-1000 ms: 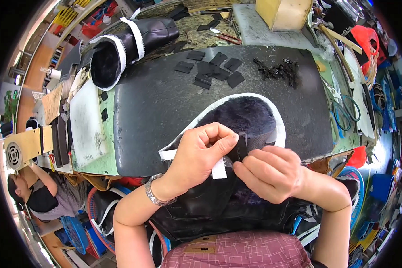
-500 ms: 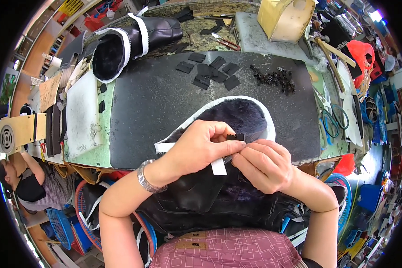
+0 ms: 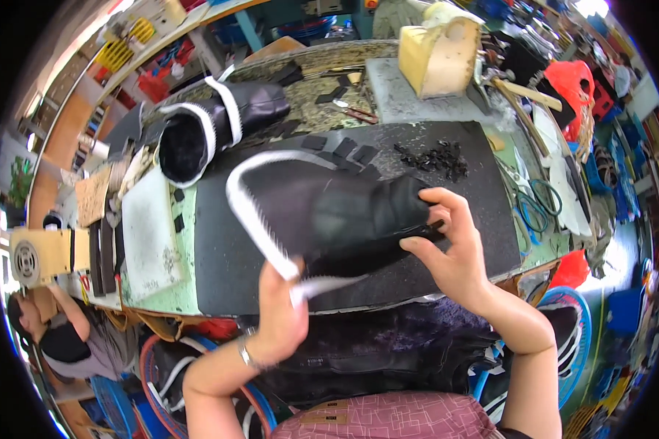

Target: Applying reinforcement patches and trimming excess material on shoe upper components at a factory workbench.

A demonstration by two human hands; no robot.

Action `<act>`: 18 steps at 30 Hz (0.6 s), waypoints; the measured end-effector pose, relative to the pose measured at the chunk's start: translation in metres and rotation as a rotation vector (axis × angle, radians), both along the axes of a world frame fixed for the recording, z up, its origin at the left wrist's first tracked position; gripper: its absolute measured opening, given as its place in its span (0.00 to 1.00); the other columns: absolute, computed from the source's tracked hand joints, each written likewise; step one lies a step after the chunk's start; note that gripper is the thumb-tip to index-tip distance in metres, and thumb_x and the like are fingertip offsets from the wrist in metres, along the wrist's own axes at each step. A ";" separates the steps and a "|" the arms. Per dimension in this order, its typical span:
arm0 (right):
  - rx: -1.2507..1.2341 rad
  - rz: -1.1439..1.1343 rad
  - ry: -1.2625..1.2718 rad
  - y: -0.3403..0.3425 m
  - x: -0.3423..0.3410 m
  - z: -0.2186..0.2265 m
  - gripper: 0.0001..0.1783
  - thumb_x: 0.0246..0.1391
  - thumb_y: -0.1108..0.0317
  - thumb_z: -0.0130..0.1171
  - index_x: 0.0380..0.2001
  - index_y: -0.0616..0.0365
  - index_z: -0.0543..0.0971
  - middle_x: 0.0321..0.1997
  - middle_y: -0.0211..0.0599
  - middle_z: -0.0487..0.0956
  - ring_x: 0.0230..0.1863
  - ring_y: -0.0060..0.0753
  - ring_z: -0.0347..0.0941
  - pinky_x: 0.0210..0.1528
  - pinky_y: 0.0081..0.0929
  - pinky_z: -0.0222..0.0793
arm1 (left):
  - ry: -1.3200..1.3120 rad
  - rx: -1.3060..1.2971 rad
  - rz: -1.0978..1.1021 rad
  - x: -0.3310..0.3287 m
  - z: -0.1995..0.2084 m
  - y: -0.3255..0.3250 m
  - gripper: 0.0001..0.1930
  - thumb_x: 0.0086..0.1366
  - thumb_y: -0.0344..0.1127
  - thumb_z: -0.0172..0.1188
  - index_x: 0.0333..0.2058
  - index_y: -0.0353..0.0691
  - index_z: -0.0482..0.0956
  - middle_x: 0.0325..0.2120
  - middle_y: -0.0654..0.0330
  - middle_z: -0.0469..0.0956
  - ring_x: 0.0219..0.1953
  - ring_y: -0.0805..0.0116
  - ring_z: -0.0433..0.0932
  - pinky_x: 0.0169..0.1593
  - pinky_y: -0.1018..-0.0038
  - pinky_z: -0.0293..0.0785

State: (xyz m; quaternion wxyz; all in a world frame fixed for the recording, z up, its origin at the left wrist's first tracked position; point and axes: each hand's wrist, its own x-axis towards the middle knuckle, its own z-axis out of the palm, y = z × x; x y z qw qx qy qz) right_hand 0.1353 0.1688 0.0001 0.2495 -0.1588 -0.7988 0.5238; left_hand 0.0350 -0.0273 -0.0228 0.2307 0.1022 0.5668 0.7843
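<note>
A black leather boot upper (image 3: 344, 212) with a white toothed tape along its edge hangs over the work mat, slightly blurred by motion. Its wide open end faces left and its narrower end faces right. My left hand (image 3: 282, 314) is closed on the white-edged opening, near its lower corner. At the narrow end, my right hand (image 3: 458, 252) grips the leather between thumb and curled fingers. Behind the upper lie several small black fabric squares (image 3: 362, 154), partly hidden by it. To their right is a heap of small dark pieces (image 3: 436, 159).
A second black boot upper (image 3: 252, 102) with white tape lies at the back left. A dark mat (image 3: 227, 285) covers the bench. Scissors (image 3: 536, 205) lie at the right, a cream block-shaped container (image 3: 441, 58) stands behind, and a white board (image 3: 148, 227) lies left. Another person (image 3: 66, 329) sits at far left.
The upper has been lifted and turned, so its leather outside shows instead of the furry lining. My hands have moved apart, left down-left and right to the right. The view has shifted too.
</note>
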 end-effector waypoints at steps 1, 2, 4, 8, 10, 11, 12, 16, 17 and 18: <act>-0.069 -0.018 0.052 -0.002 -0.002 0.001 0.34 0.38 0.76 0.65 0.50 0.59 0.62 0.31 0.34 0.73 0.36 0.29 0.68 0.43 0.25 0.64 | -0.130 0.061 -0.002 0.017 -0.001 -0.008 0.12 0.60 0.25 0.46 0.43 0.41 0.67 0.36 0.65 0.69 0.38 0.74 0.69 0.41 0.74 0.68; -0.148 -0.020 0.106 -0.006 -0.009 -0.001 0.34 0.37 0.71 0.66 0.50 0.57 0.63 0.31 0.36 0.75 0.36 0.35 0.70 0.42 0.29 0.65 | -0.198 0.005 -0.005 0.022 0.001 -0.012 0.14 0.59 0.24 0.45 0.44 0.42 0.66 0.37 0.65 0.69 0.38 0.73 0.69 0.40 0.73 0.69; -0.061 -0.021 0.084 -0.003 -0.011 0.003 0.35 0.38 0.71 0.66 0.51 0.57 0.62 0.30 0.35 0.75 0.36 0.35 0.69 0.45 0.29 0.62 | -0.260 0.022 0.030 0.036 -0.002 -0.019 0.14 0.59 0.24 0.44 0.44 0.42 0.66 0.37 0.65 0.69 0.39 0.71 0.70 0.42 0.69 0.70; 0.051 0.054 0.102 -0.002 -0.022 0.007 0.35 0.38 0.71 0.64 0.51 0.55 0.61 0.25 0.32 0.75 0.38 0.35 0.67 0.51 0.30 0.54 | -0.248 0.143 -0.043 0.034 -0.014 -0.029 0.12 0.63 0.27 0.43 0.46 0.41 0.65 0.40 0.65 0.70 0.42 0.69 0.71 0.44 0.67 0.71; 0.076 0.056 0.109 -0.001 -0.022 0.013 0.35 0.39 0.71 0.64 0.52 0.55 0.60 0.25 0.32 0.75 0.38 0.35 0.68 0.51 0.29 0.53 | -0.265 0.127 -0.014 0.034 -0.016 -0.027 0.11 0.66 0.30 0.43 0.47 0.41 0.65 0.42 0.63 0.71 0.43 0.67 0.72 0.46 0.67 0.71; 0.044 0.070 0.079 -0.001 -0.022 0.015 0.35 0.39 0.70 0.64 0.52 0.55 0.60 0.25 0.32 0.75 0.38 0.35 0.68 0.51 0.30 0.53 | -0.261 0.124 -0.023 0.034 -0.018 -0.028 0.11 0.66 0.30 0.43 0.47 0.41 0.65 0.42 0.63 0.71 0.43 0.67 0.72 0.46 0.67 0.71; 0.012 0.089 0.050 0.000 -0.022 0.017 0.35 0.39 0.70 0.64 0.52 0.55 0.60 0.25 0.32 0.75 0.39 0.35 0.68 0.51 0.30 0.53 | -0.287 0.131 -0.012 0.033 -0.020 -0.028 0.11 0.66 0.30 0.44 0.47 0.41 0.66 0.43 0.62 0.72 0.43 0.67 0.73 0.46 0.67 0.71; 0.041 0.088 0.036 0.001 -0.021 0.020 0.36 0.39 0.70 0.64 0.52 0.56 0.59 0.25 0.33 0.75 0.37 0.36 0.68 0.51 0.30 0.54 | -0.192 0.066 -0.096 0.031 -0.013 -0.023 0.11 0.65 0.30 0.46 0.47 0.39 0.67 0.41 0.60 0.73 0.41 0.67 0.74 0.47 0.67 0.71; 0.054 0.074 0.061 0.002 -0.022 0.017 0.36 0.39 0.70 0.64 0.52 0.56 0.59 0.25 0.33 0.75 0.36 0.37 0.69 0.52 0.30 0.53 | -0.190 0.066 -0.098 0.031 -0.010 -0.021 0.11 0.65 0.30 0.46 0.47 0.39 0.67 0.41 0.60 0.73 0.41 0.67 0.74 0.47 0.67 0.71; 0.070 0.059 0.085 0.002 -0.022 0.016 0.35 0.39 0.70 0.64 0.52 0.55 0.59 0.25 0.34 0.75 0.35 0.37 0.69 0.52 0.30 0.53 | -0.185 0.090 -0.130 0.031 -0.007 -0.020 0.12 0.65 0.29 0.45 0.47 0.39 0.66 0.42 0.59 0.73 0.42 0.67 0.74 0.48 0.67 0.71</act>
